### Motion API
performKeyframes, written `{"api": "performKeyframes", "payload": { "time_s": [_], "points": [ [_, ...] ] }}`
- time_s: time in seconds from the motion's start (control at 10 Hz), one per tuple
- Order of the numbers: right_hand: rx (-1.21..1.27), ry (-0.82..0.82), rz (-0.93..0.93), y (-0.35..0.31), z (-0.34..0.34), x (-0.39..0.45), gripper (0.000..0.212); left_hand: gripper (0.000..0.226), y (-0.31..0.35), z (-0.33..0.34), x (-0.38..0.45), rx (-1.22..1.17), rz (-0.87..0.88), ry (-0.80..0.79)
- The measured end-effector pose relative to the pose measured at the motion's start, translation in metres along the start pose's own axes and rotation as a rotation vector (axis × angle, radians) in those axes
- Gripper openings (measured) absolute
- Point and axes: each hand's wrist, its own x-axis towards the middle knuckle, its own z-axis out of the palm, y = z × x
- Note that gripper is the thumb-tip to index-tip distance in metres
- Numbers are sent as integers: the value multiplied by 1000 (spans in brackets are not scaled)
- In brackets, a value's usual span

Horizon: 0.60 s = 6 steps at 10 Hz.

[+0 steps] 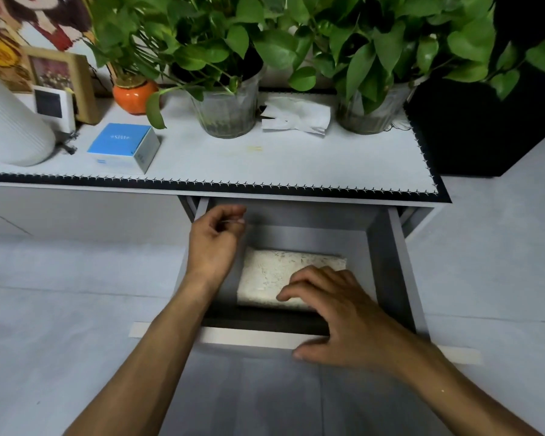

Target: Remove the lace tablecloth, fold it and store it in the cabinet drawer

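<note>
The folded cream lace tablecloth (274, 275) lies flat on the floor of the open grey cabinet drawer (394, 262). My left hand (214, 240) hovers over the drawer's left wall, apart from the cloth, its fingers curled in against the thumb and nothing visible in them. My right hand (337, 313) straddles the drawer's white front panel (249, 336). Its fingers reach inside over the near edge of the cloth and its thumb is on the outside of the panel. This hand hides the cloth's near right corner.
On the cabinet top (265, 162), edged with a black trim, stand two potted green plants (227, 111) (372, 111), crumpled white paper (296, 116), a blue box (123, 146), an orange pot (134, 96), a photo frame (60, 77) and a white ribbed vessel (10, 127). Pale floor lies all around.
</note>
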Motion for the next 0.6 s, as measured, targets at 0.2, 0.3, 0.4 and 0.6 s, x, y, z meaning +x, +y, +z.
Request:
{"api": "performKeyframes", "payload": {
  "time_s": [0.2,0.3,0.4,0.6],
  "points": [
    [-390,448,166,-5,6,19,31,13,32,-14,7,-171,196,219],
    [-365,555,358,18,9,31,17,36,34,-13,2,-173,210,213],
    [-226,498,473,40,7,37,28,44,28,-9,-5,-140,196,154],
    [181,272,530,75,-7,43,84,45,28,-7,-14,-175,168,91]
  ]
}}
